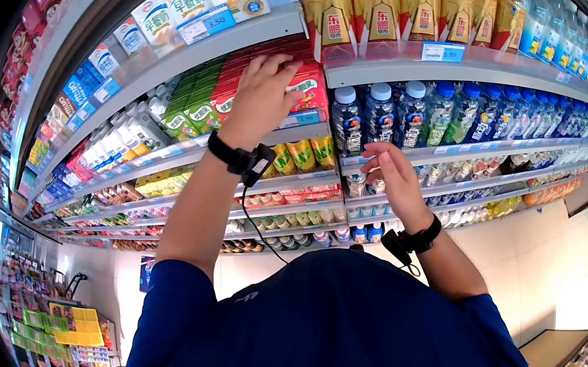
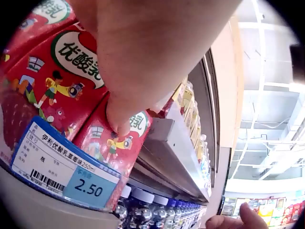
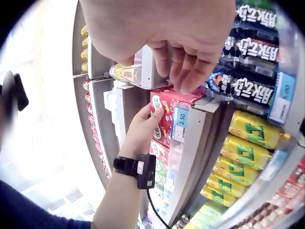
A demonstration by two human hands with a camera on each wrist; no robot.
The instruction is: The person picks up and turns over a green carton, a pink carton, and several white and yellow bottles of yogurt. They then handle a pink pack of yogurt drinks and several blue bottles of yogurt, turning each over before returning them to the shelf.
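My left hand (image 1: 260, 100) reaches onto the shelf over the right end of a row of red drink cartons (image 1: 311, 93). In the left wrist view its thumb (image 2: 120, 117) touches the front of the rightmost red carton (image 2: 136, 138), beside another carton with a running-child picture (image 2: 66, 90). The other fingers lie over the carton tops, partly hidden in that view. A 2.50 price tag (image 2: 66, 167) covers the lower carton fronts. My right hand (image 1: 397, 184) hovers with loosely bent fingers before the bottle shelf, holding nothing.
Dark bottles with white caps (image 1: 378, 117) stand right of the cartons, across a shelf divider. Above, a shelf edge (image 1: 366, 55) carries gold-labelled bottles (image 1: 382, 16). Green cartons (image 1: 194, 103) continue leftward, and yellow cans (image 1: 302, 155) sit below. A cable (image 1: 260, 227) hangs from the left wrist.
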